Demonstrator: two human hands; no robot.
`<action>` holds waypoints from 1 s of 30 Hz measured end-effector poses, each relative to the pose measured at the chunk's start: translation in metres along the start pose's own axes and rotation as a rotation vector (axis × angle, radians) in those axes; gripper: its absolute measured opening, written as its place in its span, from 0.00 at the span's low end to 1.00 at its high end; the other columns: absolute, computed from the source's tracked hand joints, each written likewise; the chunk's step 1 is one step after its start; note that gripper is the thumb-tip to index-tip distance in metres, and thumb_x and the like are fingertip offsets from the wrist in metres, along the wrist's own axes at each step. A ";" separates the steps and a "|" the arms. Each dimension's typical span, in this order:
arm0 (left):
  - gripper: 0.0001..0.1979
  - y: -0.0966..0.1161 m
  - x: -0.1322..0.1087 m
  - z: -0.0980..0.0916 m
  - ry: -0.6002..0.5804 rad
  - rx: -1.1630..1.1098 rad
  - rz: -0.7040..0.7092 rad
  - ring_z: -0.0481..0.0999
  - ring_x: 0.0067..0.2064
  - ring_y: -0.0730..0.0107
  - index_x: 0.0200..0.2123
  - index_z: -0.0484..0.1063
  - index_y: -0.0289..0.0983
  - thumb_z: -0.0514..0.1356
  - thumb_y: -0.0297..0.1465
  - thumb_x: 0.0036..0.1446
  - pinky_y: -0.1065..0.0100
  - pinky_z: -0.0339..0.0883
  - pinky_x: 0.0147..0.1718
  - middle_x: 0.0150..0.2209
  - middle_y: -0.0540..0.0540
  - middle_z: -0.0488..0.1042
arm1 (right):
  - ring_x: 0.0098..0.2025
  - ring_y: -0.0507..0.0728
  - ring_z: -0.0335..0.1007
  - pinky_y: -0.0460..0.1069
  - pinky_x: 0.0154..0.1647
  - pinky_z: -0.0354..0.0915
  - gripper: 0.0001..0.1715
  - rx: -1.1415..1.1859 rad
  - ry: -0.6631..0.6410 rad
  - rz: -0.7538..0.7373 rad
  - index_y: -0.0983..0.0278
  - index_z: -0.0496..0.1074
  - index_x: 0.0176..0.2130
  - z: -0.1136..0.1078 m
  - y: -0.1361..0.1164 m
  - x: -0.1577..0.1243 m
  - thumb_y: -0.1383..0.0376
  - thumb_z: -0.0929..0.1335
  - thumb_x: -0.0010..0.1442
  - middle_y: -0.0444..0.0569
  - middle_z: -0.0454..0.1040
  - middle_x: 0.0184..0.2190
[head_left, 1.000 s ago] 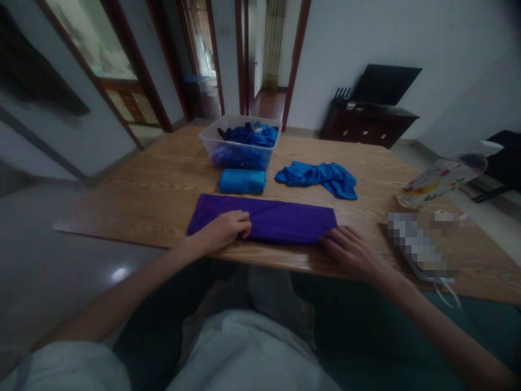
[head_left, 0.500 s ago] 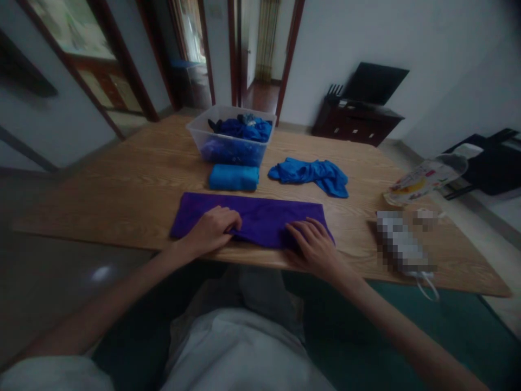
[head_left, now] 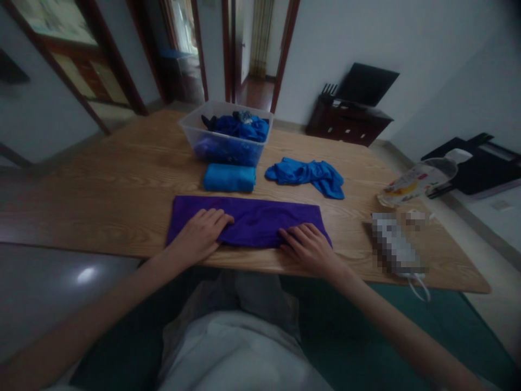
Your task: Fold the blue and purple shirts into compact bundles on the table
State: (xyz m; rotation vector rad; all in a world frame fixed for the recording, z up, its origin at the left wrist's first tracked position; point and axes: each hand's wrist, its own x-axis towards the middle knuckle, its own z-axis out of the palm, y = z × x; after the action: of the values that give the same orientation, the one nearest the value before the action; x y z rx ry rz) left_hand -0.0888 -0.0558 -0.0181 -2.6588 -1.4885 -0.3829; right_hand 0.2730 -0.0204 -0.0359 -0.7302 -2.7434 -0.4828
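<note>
- Wooden table (head_left: 122,179) carried everything; the person sat at its near edge, so the work sat within easy reach of both arms.
- Purple cloth (head_left: 260,220) lay flat along that near edge, folded into a long strip and spread lengthwise in front of the person. Probably placed there so both palms could press it at once.
- Left hand (head_left: 199,237) rested flat on the strip's left end, fingers extended and together, gripping nothing. It looked like it was pinning or smoothing the fabric.
- Right hand (head_left: 311,248) lay palm-down on the strip's right end, fingers slightly spread, not closed on anything. The cloth bunched a little between the two hands.
- Clear plastic bin (head_left: 191,133) stood at the far middle of the table, holding a heap of crumpled blue fabric; it read as the unsorted supply.
- Crumpled blue garment (head_left: 307,175) lay loose to the right of the bin, well apart from the purple cloth.
- Folded light-blue cloth (head_left: 230,178) sat just in front of the bin, rolled into a neat block, parked clear of the working area.
- Plastic package (head_left: 415,182) lay at the table's right edge, with red and yellow print on it; the lettering was too small and blurred to read.
- A pixelated item (head_left: 396,244) sat near the right corner, with a white cord loop hanging off the edge.
- No other brand or legible writing anywhere in view.
</note>
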 end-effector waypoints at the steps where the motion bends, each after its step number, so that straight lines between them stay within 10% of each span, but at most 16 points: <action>1: 0.26 -0.003 -0.007 -0.001 -0.025 0.038 -0.010 0.75 0.55 0.46 0.57 0.72 0.37 0.60 0.18 0.55 0.52 0.65 0.54 0.52 0.37 0.77 | 0.49 0.64 0.71 0.59 0.52 0.68 0.26 0.024 -0.015 0.002 0.70 0.71 0.65 0.001 0.003 -0.005 0.59 0.68 0.76 0.59 0.78 0.51; 12: 0.35 -0.050 -0.066 0.004 -0.186 -0.113 -0.142 0.77 0.55 0.51 0.65 0.75 0.43 0.53 0.16 0.56 0.51 0.71 0.56 0.51 0.40 0.78 | 0.44 0.63 0.72 0.58 0.50 0.71 0.42 -0.032 -0.125 -0.092 0.69 0.46 0.79 -0.024 0.043 -0.071 0.76 0.62 0.72 0.56 0.76 0.44; 21: 0.28 -0.051 -0.057 -0.064 -0.586 -0.731 -0.146 0.83 0.51 0.59 0.68 0.71 0.52 0.65 0.42 0.66 0.65 0.78 0.51 0.54 0.45 0.82 | 0.58 0.66 0.74 0.63 0.59 0.71 0.26 0.169 -0.190 0.200 0.59 0.69 0.69 -0.042 0.056 -0.059 0.59 0.64 0.77 0.59 0.74 0.58; 26: 0.31 -0.054 -0.020 -0.025 -0.166 -0.255 -0.220 0.67 0.72 0.46 0.71 0.68 0.43 0.52 0.52 0.73 0.45 0.57 0.73 0.72 0.38 0.67 | 0.73 0.68 0.62 0.67 0.71 0.64 0.31 0.269 -0.123 0.261 0.55 0.59 0.76 -0.018 0.038 -0.028 0.58 0.61 0.79 0.58 0.62 0.73; 30: 0.39 -0.058 -0.041 0.027 -0.073 -0.110 -0.374 0.54 0.78 0.42 0.76 0.57 0.35 0.49 0.54 0.73 0.37 0.47 0.74 0.76 0.31 0.58 | 0.80 0.68 0.44 0.70 0.77 0.54 0.37 0.271 -0.179 0.228 0.56 0.49 0.79 0.010 0.031 -0.027 0.55 0.62 0.79 0.56 0.49 0.80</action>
State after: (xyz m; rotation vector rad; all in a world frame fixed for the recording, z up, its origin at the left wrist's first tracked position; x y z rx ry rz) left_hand -0.1530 -0.0543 -0.0578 -2.4875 -2.0500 -0.4030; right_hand 0.3101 -0.0025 -0.0459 -1.0384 -2.7587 0.0034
